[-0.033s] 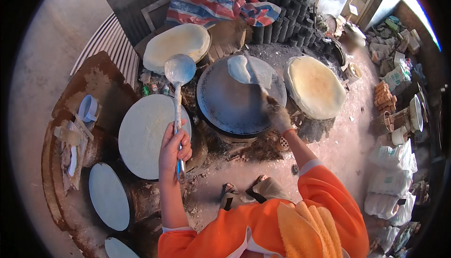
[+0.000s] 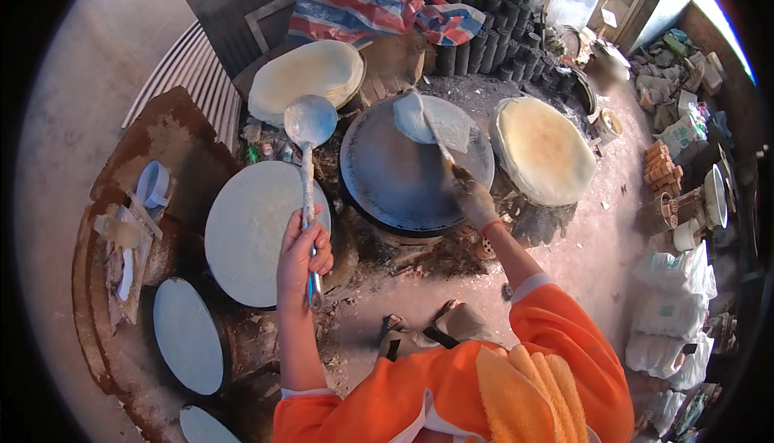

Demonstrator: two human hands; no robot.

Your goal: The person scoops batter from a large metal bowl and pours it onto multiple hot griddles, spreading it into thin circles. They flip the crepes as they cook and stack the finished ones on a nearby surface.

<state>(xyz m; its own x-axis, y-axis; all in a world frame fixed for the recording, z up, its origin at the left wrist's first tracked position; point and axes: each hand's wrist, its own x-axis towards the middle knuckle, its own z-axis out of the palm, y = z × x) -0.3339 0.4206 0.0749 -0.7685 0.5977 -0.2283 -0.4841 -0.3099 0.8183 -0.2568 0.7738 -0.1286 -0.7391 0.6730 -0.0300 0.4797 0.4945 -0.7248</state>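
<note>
Grips the handle of a long metal ladle point(image 2: 308, 177) in the left hand point(image 2: 305, 251), with fingers and thumb curled fully round and no gap showing. Grasps a thin scraper point(image 2: 446, 149) by its dark end in the right hand point(image 2: 474, 199), with fingers folded down around it. Reaches with the blade, perhaps touching, to a pale wet patch of batter point(image 2: 414, 118) near the far edge of the round dark griddle point(image 2: 395, 181).

Could tear or streak the patch by pressing too hard or tilting the blade. Could push batter over the far rim through too long a sweep. Could drip onto the griddle or the left flatbread stack point(image 2: 305, 80) by tipping the ladle. Risks burnt knuckles by dipping the right hand too low.

Cannot tell the blade's angle, seen nearly edge-on and blurred, nor the ladle bowl's height or contents. Cannot make out each right fingertip. Shows 2 pale-topped vessels point(image 2: 258, 233) at the left, plus a 3rd point(image 2: 208, 425) cut by the lower edge.
</note>
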